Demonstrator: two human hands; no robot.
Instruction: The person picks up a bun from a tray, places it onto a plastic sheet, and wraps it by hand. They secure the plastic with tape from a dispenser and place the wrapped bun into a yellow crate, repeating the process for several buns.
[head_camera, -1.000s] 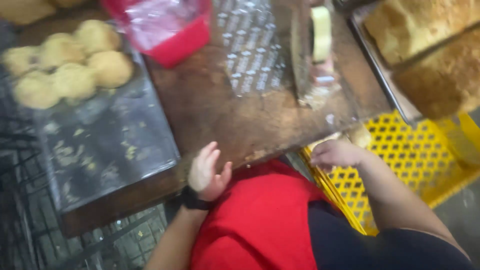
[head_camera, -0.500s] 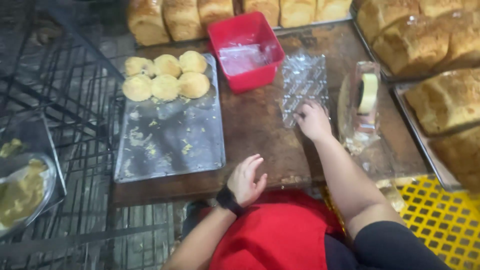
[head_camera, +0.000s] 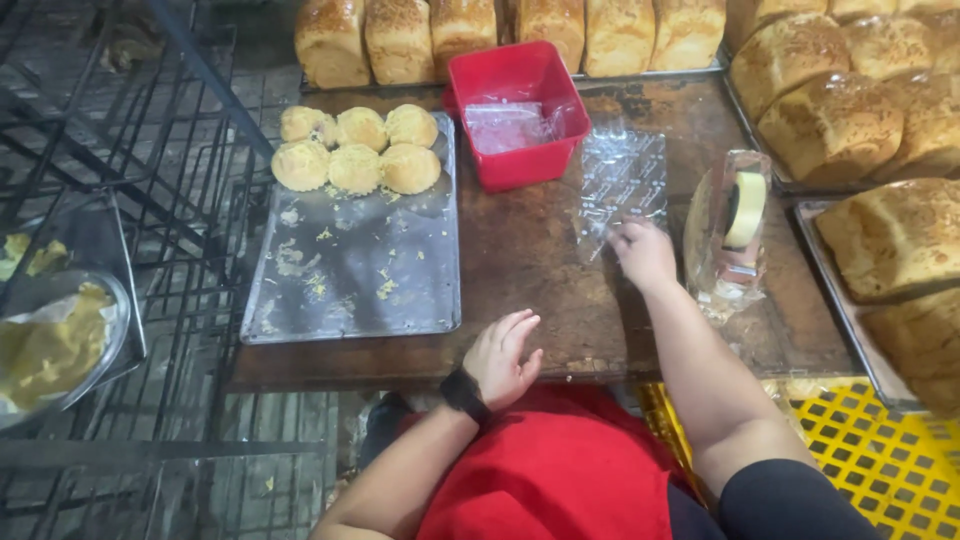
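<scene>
The right hand (head_camera: 645, 252) is extended over the brown wooden table (head_camera: 530, 270) and is placed on the near edge of a stack of clear plastic bags (head_camera: 622, 180). The fingers are curled down onto the plastic; whether a bag is pinched between them cannot be told. The stack lies flat on the table, just to the right of a red plastic tub (head_camera: 518, 112) and to the left of a tape dispenser (head_camera: 733, 232) wrapped in clear film.

The left hand (head_camera: 505, 355) is held at the near edge of the table, fingers spread and open, with nothing gripped. A black band (head_camera: 465, 394) is worn on its wrist.

A metal baking tray (head_camera: 360, 270) is located to the left on the table. Six round pastries (head_camera: 358, 148) are grouped at its far end, and crumbs are scattered over the remainder. Bread loaves (head_camera: 830, 120) are arranged on trays along the far and right sides. A yellow crate (head_camera: 880, 460) is positioned below the table at the right.
</scene>
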